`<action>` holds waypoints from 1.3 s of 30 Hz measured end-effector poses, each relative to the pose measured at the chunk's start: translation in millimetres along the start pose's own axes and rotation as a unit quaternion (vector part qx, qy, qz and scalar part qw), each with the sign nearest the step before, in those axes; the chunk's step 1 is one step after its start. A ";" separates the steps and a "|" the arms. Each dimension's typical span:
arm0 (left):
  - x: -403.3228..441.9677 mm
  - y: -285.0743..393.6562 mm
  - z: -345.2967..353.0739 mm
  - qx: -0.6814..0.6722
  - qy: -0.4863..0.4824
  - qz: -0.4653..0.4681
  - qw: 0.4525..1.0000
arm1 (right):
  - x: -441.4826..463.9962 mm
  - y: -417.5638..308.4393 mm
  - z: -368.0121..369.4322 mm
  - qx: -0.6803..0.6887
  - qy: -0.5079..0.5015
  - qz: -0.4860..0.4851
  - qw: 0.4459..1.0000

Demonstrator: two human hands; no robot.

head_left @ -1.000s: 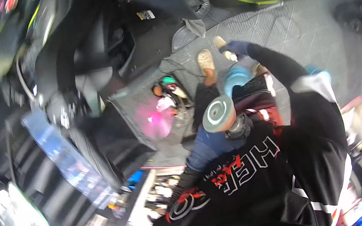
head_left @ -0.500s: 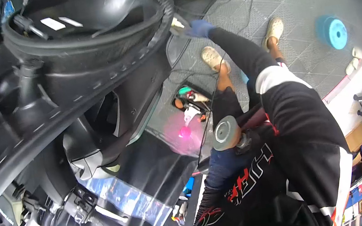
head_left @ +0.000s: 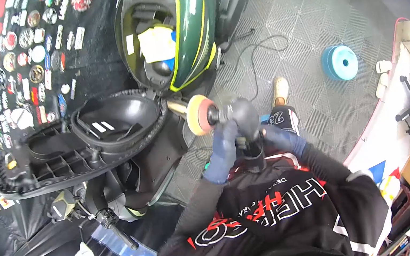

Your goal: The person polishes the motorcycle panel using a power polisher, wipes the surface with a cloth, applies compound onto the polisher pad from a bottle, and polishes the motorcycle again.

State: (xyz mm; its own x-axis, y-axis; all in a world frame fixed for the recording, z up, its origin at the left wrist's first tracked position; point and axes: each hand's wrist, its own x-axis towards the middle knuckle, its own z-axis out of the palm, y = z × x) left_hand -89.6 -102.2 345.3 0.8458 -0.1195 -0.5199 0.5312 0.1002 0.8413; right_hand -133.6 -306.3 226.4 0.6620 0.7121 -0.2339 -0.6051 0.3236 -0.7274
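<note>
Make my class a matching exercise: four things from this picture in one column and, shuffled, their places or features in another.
1. black polisher with round orange-and-cream pad
2. round light-blue object with central hole
3. pale-yellow cloth
4. long black ribbed plastic shell

A. bears two white labels
B. on grey patterned floor
C. between blue-gloved left hand and right hand
D. in open compartment of green scooter

Pairs: 1-C, 2-B, 3-D, 4-A

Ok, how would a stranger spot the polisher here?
Find the black jersey filling the bottom. Above it, between gloved left hand and right hand, is the dark polisher. Its round orange-and-cream pad sets it apart from the black seat base at picture left.
</note>
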 end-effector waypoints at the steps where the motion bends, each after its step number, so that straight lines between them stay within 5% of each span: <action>1: 20.1 4.3 19.4 0.009 -0.001 0.008 1.000 | -14.1 -10.6 2.8 -0.006 0.026 -0.021 0.999; 4: 68.3 20.8 64.2 -0.013 -0.006 -0.055 0.998 | -28.2 -75.6 -2.4 0.052 0.086 -0.090 0.991; 6: 82.3 52.0 107.6 0.267 -0.133 0.115 0.948 | -37.5 -102.7 -17.2 0.136 0.149 -0.131 0.971; 7: 80.5 68.3 131.1 0.231 -0.149 0.172 0.946 | -43.4 -123.5 -22.2 0.128 0.186 -0.105 0.969; 10: 73.8 64.2 102.8 0.391 -0.185 0.154 0.888 | -40.2 -119.2 -53.4 0.183 0.242 -0.130 0.944; 12: 42.4 93.8 70.6 0.570 -0.238 0.045 0.785 | -45.2 -152.2 -73.2 0.150 0.269 -0.126 0.943; 13: 19.7 88.0 35.4 0.559 -0.242 -0.031 0.793 | -47.6 -162.6 -88.4 0.078 0.290 -0.129 0.945; 14: 4.4 108.8 34.3 0.659 -0.249 -0.254 0.663 | -49.9 -173.0 -100.3 0.005 0.309 -0.130 0.942; 15: -16.6 74.1 -29.8 0.570 -0.310 -0.320 0.690 | -49.3 -184.7 -109.7 -0.005 0.304 -0.129 0.944; 17: -51.8 114.5 -31.6 0.646 -0.306 -0.289 0.637 | -42.2 -209.0 -122.4 -0.104 0.320 -0.131 0.933; 20: -98.7 155.1 -23.2 0.532 -0.311 -0.244 0.749 | -14.0 -231.9 -133.6 -0.120 0.323 -0.109 0.932; 24: -121.4 102.3 -44.6 0.479 -0.289 -0.238 0.794 | 44.0 -256.5 -126.0 -0.100 0.308 -0.060 0.944; 28: -110.0 36.5 -70.8 0.479 -0.268 -0.229 0.804 | 95.9 -240.4 -113.2 -0.387 0.265 -0.225 0.854; 30: -92.7 10.2 -97.0 0.509 -0.272 -0.232 0.783 | 123.2 -245.4 -109.5 -0.239 0.301 -0.011 0.923; 32: -52.3 -9.6 -127.2 0.565 -0.279 -0.229 0.742 | 127.9 -253.8 -84.1 -0.272 0.275 -0.120 0.914; 37: 66.3 10.6 -191.1 0.713 -0.369 -0.191 0.565 | 125.5 -227.5 -112.4 -0.316 0.278 -0.082 0.903; 38: 89.9 46.1 -183.8 0.724 -0.369 -0.148 0.564 | 120.0 -231.1 -112.3 -0.320 0.277 -0.083 0.902; 39: 91.3 97.8 -162.5 0.703 -0.323 -0.086 0.627 | 113.8 -236.0 -110.1 -0.286 0.287 -0.061 0.912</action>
State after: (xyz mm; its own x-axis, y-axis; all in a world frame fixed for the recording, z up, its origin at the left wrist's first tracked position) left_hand 47.4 57.3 356.0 0.3441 -0.4302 -0.8346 -0.3413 -0.8854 0.3156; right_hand 133.2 -370.2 300.4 0.9305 0.1966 -0.3091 -0.2908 -0.1166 -0.9497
